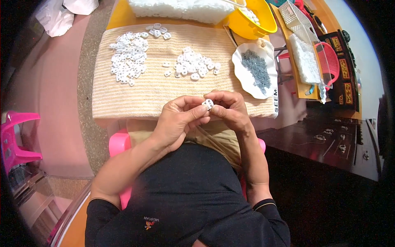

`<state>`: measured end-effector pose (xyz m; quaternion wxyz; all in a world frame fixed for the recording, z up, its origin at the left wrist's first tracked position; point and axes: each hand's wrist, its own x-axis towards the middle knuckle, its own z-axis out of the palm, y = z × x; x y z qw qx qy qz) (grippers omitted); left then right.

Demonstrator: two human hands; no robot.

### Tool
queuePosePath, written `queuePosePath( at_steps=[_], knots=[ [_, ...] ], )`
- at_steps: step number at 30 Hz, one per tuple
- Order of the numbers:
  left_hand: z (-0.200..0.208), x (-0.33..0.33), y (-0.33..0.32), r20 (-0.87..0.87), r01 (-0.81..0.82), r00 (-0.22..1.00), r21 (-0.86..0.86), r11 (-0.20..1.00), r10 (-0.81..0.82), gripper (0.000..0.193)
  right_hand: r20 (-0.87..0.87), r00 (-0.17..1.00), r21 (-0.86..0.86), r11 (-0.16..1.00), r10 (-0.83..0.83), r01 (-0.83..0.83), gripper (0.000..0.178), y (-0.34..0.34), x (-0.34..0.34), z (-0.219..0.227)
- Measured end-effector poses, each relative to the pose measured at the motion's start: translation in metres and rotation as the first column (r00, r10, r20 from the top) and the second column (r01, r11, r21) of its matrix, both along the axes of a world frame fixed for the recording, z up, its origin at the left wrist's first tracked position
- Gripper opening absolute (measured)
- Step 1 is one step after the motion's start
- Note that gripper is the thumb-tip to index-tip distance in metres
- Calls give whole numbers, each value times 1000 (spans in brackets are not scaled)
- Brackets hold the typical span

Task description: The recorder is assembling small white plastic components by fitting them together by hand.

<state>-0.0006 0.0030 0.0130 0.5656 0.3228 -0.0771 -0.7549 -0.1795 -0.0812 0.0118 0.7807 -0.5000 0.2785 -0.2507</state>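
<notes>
A small white plastic piece with dark round holes [209,103] is pinched between the fingertips of both hands, just past the near edge of a beige striped towel [156,92]. My left hand [180,119] grips it from the left, thumb and fingers closed. From the right, my right hand [231,110] has thumb and index finger closed on the same piece. Beyond them on the towel lies a loose heap of white pieces [196,65]. Farther left is a larger heap of similar white pieces with dark holes [129,59].
A white scalloped plate [240,76] holds many small dark grey parts [257,68]. Behind it stands a yellow basin [265,25], beside a clear box of white pieces [181,9]. Pink stools [20,142] and a side table [307,90] flank the work table.
</notes>
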Motion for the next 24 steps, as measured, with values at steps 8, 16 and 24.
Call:
queuePosePath(
  at_steps=[8,16,24],
  knots=[
    [-1,4,-2,-38,44,998,-62,997,-47,9,105,994,-160,987,32,-15,28,-1,5,-4],
    [-2,1,2,-54,56,996,-158,986,-65,8,70,998,-190,982,-4,17,27,6,7,6],
    [0,1,5,-27,66,997,-184,981,-72,7,67,998,-334,942,-5,27,27,11,9,14]
  ],
)
